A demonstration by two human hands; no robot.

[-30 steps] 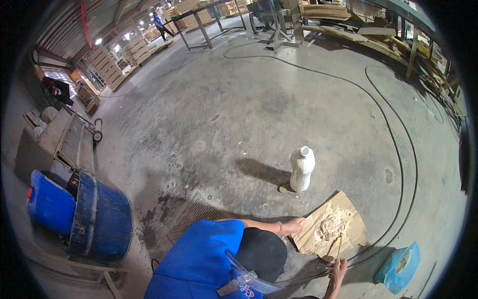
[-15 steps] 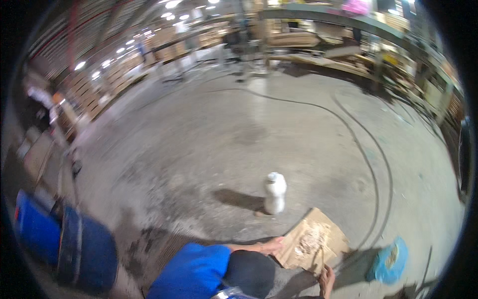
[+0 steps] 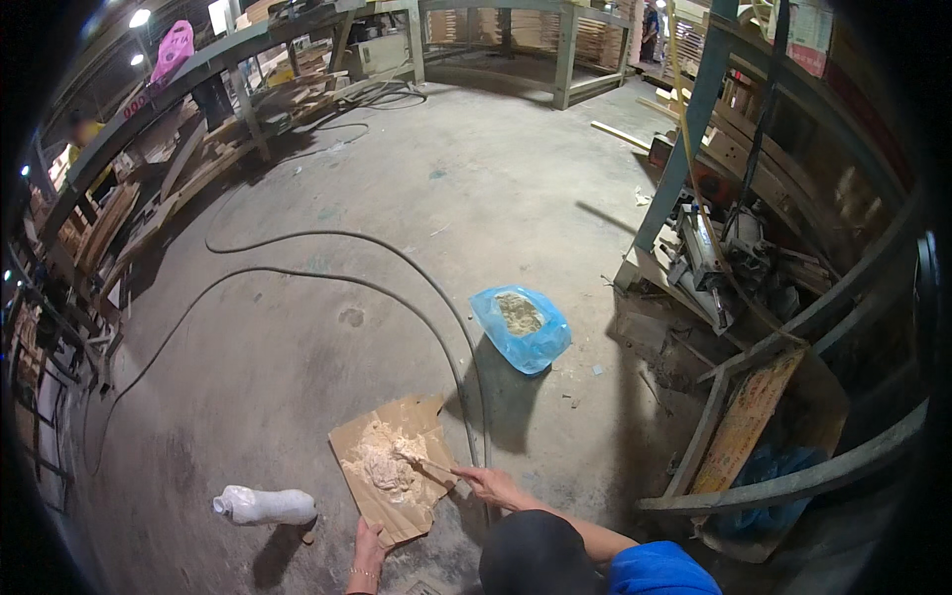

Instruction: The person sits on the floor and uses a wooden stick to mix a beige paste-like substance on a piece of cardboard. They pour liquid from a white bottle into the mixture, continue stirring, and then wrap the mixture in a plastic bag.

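Right hand's grip: the right hand [image 3: 491, 488], low and just right of the middle of the frame, has its fingers closed on the end of a stick [image 3: 436, 466].
Left hand's grip: the left hand [image 3: 368, 547], at the bottom of the frame, left of the middle, pinches the near edge of a brown cardboard sheet [image 3: 350, 432].
Stick: its far end is in the pale mush [image 3: 385, 468].
Pale mush: it sits in a lumpy, sticky heap on the cardboard.
Cardboard: it is low in the frame, a bit left of the middle, and is tilted in the picture.
White bottle: the white bottle [image 3: 268, 507] is at the lower left, near the cardboard but apart from it, with its top toward the left.
Blue bag: the blue bag [image 3: 535, 349] is on the floor [image 3: 327, 387], right of the middle, with its mouth wide and pale powder [image 3: 519, 313] inside.
Black hose: the black hose [image 3: 327, 234] bends across the floor from the left and runs down beside the cardboard.
Wood: wood pieces [image 3: 109, 223] lie in a pile at the upper left.
Pink bag: the pink bag [image 3: 174, 50] is at the upper left too.
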